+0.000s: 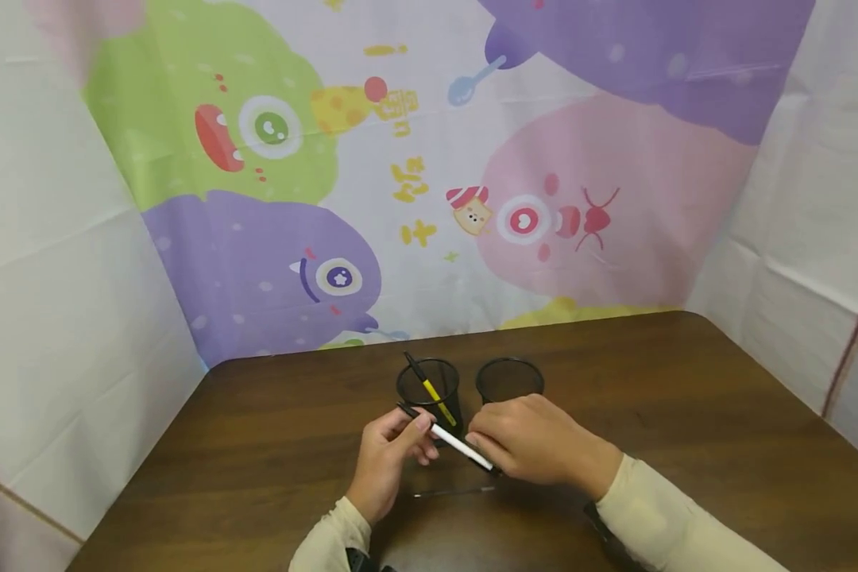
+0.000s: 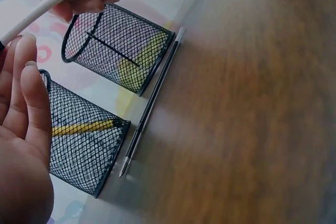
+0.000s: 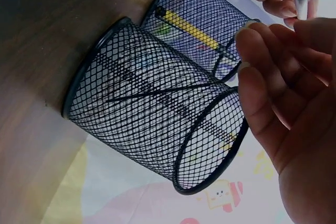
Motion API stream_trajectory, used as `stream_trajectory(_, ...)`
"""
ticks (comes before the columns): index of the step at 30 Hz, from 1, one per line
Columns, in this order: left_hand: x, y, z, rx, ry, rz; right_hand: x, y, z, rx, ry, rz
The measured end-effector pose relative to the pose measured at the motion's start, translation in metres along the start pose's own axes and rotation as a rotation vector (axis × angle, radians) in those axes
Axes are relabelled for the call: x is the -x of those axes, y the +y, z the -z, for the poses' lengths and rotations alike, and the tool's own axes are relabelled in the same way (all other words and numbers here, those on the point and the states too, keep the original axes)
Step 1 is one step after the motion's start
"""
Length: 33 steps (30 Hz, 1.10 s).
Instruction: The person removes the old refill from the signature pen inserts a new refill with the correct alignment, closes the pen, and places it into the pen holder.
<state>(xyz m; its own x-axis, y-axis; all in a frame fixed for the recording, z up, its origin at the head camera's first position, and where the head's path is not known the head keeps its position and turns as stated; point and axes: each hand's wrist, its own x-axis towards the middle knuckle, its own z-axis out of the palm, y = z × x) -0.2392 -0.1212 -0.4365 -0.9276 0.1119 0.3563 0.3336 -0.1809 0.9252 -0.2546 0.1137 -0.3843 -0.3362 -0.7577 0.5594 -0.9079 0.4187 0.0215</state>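
My left hand [image 1: 389, 457] holds a white pen [image 1: 461, 446] with black ends, slanting down to the right in the head view. Close to the pen's lower end, my right hand [image 1: 536, 437] has loosely bent fingers; its fingertips [image 3: 251, 74] show nothing between them in the right wrist view. Whether its thumb touches the pen is unclear. Beneath the hands, a slim pen refill [image 2: 152, 103] with a metal tip lies on the table. A yellow pen [image 1: 431, 389] with a black end leans inside the left black mesh cup [image 1: 399, 389].
A second black mesh cup [image 3: 157, 93] stands to the right of the first, partly behind my right hand in the head view. Both are on the brown wooden table [image 1: 293, 429]. A cartoon-printed cloth [image 1: 429, 286] hangs along the back, with white cloth at the sides.
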Motion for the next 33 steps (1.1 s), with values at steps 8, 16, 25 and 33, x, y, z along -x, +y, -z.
stream_trajectory(8, 0.0028, -0.0007, 0.003, -0.008, -0.02, -0.014, -0.0019, -0.0002, 0.0043, 0.036, -0.02, -0.026)
stream_trajectory(16, 0.0034, -0.0001, 0.0014, -0.012, -0.034, 0.017, 0.0025, 0.0021, 0.0047, 0.042, -0.041, -0.04)
stream_trajectory(25, 0.0007, 0.0041, 0.0007, -0.044, -0.041, 0.009, 0.0037, 0.0013, 0.0016, 0.042, -0.031, -0.033)
stream_trajectory(33, 0.0003, 0.002, 0.0005, -0.046, -0.04, 0.016, 0.0037, 0.002, 0.0029, 0.051, -0.031, -0.051)
